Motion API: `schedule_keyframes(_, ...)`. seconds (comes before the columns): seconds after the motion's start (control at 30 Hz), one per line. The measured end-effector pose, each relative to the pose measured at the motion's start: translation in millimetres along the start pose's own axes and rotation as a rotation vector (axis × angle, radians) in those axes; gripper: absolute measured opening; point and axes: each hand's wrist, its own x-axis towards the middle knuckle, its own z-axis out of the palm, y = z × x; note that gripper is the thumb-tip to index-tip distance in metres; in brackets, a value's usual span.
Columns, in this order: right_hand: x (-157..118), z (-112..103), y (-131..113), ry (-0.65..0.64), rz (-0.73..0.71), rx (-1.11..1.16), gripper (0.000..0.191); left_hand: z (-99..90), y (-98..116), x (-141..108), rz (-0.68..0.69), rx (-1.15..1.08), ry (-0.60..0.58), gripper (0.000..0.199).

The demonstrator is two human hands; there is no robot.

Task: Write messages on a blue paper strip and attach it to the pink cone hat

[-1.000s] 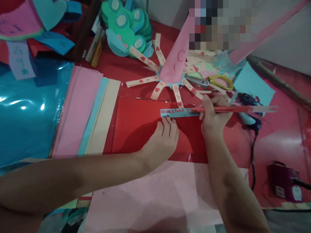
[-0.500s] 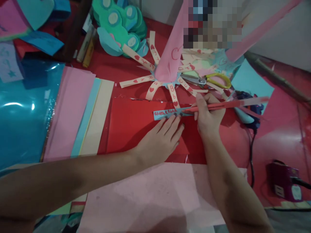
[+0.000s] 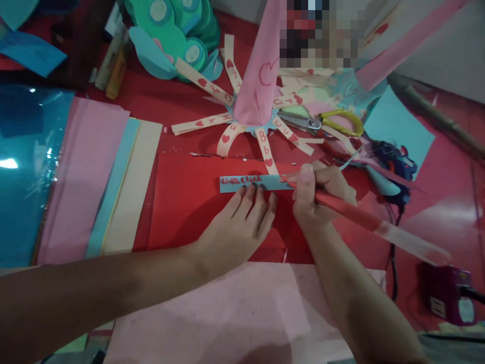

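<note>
My right hand (image 3: pixel 322 194) grips a red pen (image 3: pixel 352 212), its tip on a blue paper strip (image 3: pixel 271 182). Red handwritten characters run along the strip's left part. Fingertips of my left hand (image 3: pixel 240 227) press on the strip's lower edge, fingers stretched out and holding nothing. Beneath lies a red sheet (image 3: pixel 182 207). Just beyond the strip stands a pink paper cone (image 3: pixel 255 96) with a drawn heart. Cream paper strips (image 3: pixel 265 144) with letters and red hearts fan out from its base.
Yellow-handled scissors (image 3: pixel 341 121) lie behind my right hand, near a dark corded tool (image 3: pixel 394 169). At right sits a purple power adapter (image 3: pixel 449 293). Coloured paper sheets (image 3: pixel 83 172) are stacked at left. Green paper cutouts (image 3: pixel 178 35) lie at the back; a pink sheet (image 3: pixel 212 313) is in front.
The pen's back end has swung down toward me, and its tip has moved right along the strip relative to the writing. The whole view has shifted slightly. My left hand stays on the strip.
</note>
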Motion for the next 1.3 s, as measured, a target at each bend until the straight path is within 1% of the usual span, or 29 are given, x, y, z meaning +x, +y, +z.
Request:
schedule_keyframes(0.03, 0, 1, 0, 0.087, -0.142, 0.024, 0.036, -0.1, 0, 0, 0.005, 0.000, -0.003, 0.040)
schedule_keyframes(0.07, 0, 2, 1, 0.154, -0.212, 0.026, 0.036, -0.1, 0, 0, 0.009, -0.003, -0.006, 0.041)
schedule_keyframes(0.13, 0, 4, 2, 0.256, -0.244, 0.007, 0.034, 0.3, 0, -1, 0.012, -0.007, -0.016, 0.041)
schedule_keyframes(0.17, 1, 5, 3, 0.270, -0.253, 0.004, 0.034, 0.5, 0, -1, 0.014, -0.007, -0.018, 0.041)
schedule_keyframes(0.23, 2, 4, 5, 0.298, -0.325, 0.023, 0.031, 0.9, 0, -1, 0.018, 0.002, -0.019, 0.040)
schedule_keyframes(0.27, 3, 4, 5, 0.267, -0.371, 0.032, 0.029, 0.9, 0, -1, 0.023, 0.007, -0.015, 0.039)
schedule_keyframes(0.3, 3, 3, 4, 0.196, -0.398, 0.034, 0.025, 0.8, 0, -1, 0.029, 0.009, -0.013, 0.038)
schedule_keyframes(0.33, 3, 2, 3, 0.090, -0.396, 0.027, 0.022, 0.4, -1, 0, 0.035, 0.006, -0.010, 0.037)
schedule_keyframes(0.37, 3, 1, 1, -0.047, -0.385, 0.037, 0.018, 0.0, -1, 0, 0.038, 0.001, -0.008, 0.036)
schedule_keyframes(0.43, 3, 1, -3, -0.249, -0.284, 0.065, 0.015, -1.2, -1, 1, 0.036, -0.007, -0.006, 0.034)
schedule_keyframes(0.47, 3, 2, -5, -0.313, -0.224, 0.091, 0.014, -1.8, 0, 1, 0.031, -0.005, -0.009, 0.032)
schedule_keyframes(0.5, 3, 2, -5, -0.346, -0.155, 0.115, 0.015, -2.4, 0, 1, 0.026, 0.001, -0.013, 0.031)
schedule_keyframes(0.57, 3, 3, -5, -0.369, -0.029, 0.172, 0.015, -3.3, 1, 0, 0.014, 0.023, -0.027, 0.032)
schedule_keyframes(0.63, 3, 3, -3, -0.361, 0.044, 0.241, 0.015, -4.3, 3, 0, -0.006, 0.047, -0.043, 0.034)
schedule_keyframes(0.73, 3, 1, -1, -0.409, 0.055, 0.292, 0.014, -5.5, 6, -2, -0.035, 0.072, -0.055, 0.033)
schedule_keyframes(0.83, 5, 2, -2, -0.418, 0.033, 0.257, 0.015, -6.1, 8, -3, -0.049, 0.082, -0.073, 0.034)
schedule_keyframes(0.93, 5, 7, -2, -0.359, 0.040, 0.229, 0.017, -6.0, 10, -5, -0.047, 0.096, -0.108, 0.038)
schedule_keyframes(0.97, 4, 8, -3, -0.320, 0.050, 0.214, 0.017, -5.8, 10, -5, -0.044, 0.101, -0.120, 0.038)
schedule_keyframes(1.03, 2, 11, -4, -0.199, 0.047, 0.150, 0.019, -5.8, 10, -5, -0.042, 0.103, -0.145, 0.040)
schedule_keyframes(1.1, 0, 13, -6, -0.118, -0.007, 0.058, 0.021, -6.2, 11, -6, -0.043, 0.094, -0.160, 0.040)
schedule_keyframes(1.13, -1, 13, -7, -0.126, -0.041, 0.030, 0.022, -6.5, 11, -6, -0.048, 0.089, -0.164, 0.040)
schedule_keyframes(1.2, 0, 12, -8, -0.228, -0.066, 0.045, 0.023, -7.3, 11, -6, -0.064, 0.083, -0.161, 0.040)
schedule_keyframes(1.23, 1, 12, -8, -0.287, -0.047, 0.088, 0.024, -7.6, 11, -6, -0.072, 0.084, -0.159, 0.040)
schedule_keyframes(1.3, 4, 11, -6, -0.359, 0.027, 0.193, 0.027, -7.7, 11, -6, -0.080, 0.089, -0.161, 0.040)
